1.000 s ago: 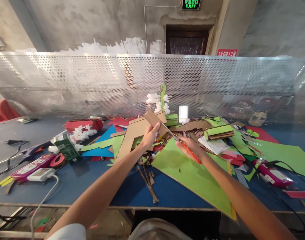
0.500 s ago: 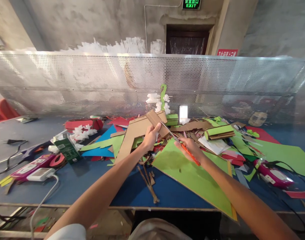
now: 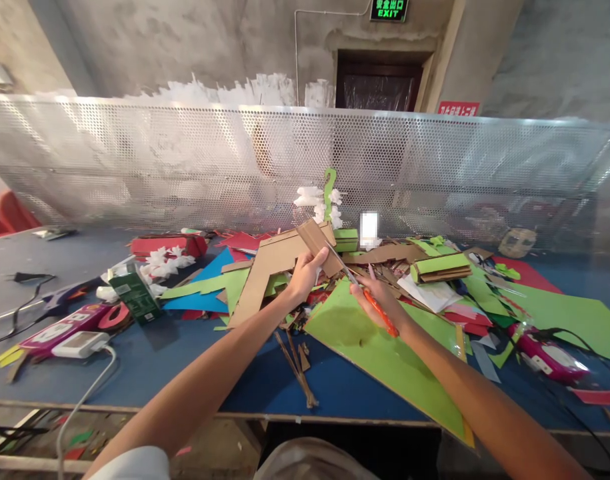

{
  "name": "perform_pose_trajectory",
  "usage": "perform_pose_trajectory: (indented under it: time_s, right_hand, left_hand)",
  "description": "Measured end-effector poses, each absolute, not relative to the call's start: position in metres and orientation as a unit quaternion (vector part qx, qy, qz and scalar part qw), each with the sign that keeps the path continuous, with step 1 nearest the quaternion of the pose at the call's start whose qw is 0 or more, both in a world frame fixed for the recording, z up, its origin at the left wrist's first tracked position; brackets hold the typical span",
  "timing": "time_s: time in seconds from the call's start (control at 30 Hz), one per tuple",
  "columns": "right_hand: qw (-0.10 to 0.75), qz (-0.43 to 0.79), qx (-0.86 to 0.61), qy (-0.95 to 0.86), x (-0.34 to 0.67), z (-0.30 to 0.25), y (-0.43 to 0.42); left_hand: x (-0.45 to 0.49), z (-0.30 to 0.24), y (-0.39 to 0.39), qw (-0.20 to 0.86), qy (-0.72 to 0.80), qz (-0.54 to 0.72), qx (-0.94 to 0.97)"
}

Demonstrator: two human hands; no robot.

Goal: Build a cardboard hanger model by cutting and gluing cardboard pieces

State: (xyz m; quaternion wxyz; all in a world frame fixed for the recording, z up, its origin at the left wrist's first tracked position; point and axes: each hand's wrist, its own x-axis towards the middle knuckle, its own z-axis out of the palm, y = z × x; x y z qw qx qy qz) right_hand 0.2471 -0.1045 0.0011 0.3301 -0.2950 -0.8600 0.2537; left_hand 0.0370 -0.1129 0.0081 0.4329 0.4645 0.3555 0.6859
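Note:
My left hand (image 3: 307, 272) grips a small brown cardboard piece (image 3: 319, 239), thumb on top, holding it tilted above the heap of scraps. In my right hand (image 3: 379, 303) are orange-handled scissors (image 3: 383, 315), whose blades lie along the cardboard's right edge. Behind my left hand rests a larger angled cardboard piece (image 3: 257, 280). Below my right hand lies a big green sheet (image 3: 375, 353) with a cardboard edge. Past the cardboard stands a green hook-shaped strip (image 3: 329, 193) with white tufts at its sides.
A green box (image 3: 137, 293), a white charger (image 3: 79, 345) with its cable and a glue gun (image 3: 65, 293) lie to the left. A magenta power strip (image 3: 547, 353) sits at the right. Behind the blue table (image 3: 185, 380) rises a perforated metal screen (image 3: 185, 160).
The scissors and right hand have shifted slightly, with the orange handles a little closer to the cardboard. My left hand keeps hold of the piece; the whole view has moved slightly.

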Motion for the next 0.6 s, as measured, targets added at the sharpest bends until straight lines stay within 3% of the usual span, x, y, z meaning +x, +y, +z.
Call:
perform_pose_trajectory:
  time_s: [0.33,0.6]
  right_hand:
    - [0.332,0.256,-0.308,-0.854,0.247,0.0,-0.106]
    - [0.296,0.28,-0.303,-0.861,0.252,0.003,-0.099]
  left_hand:
    - [0.038,-0.002,-0.107,0.442,0.352,0.696,0.443]
    - [0.029,0.001,-0.101,0.392,0.359,0.736,0.419]
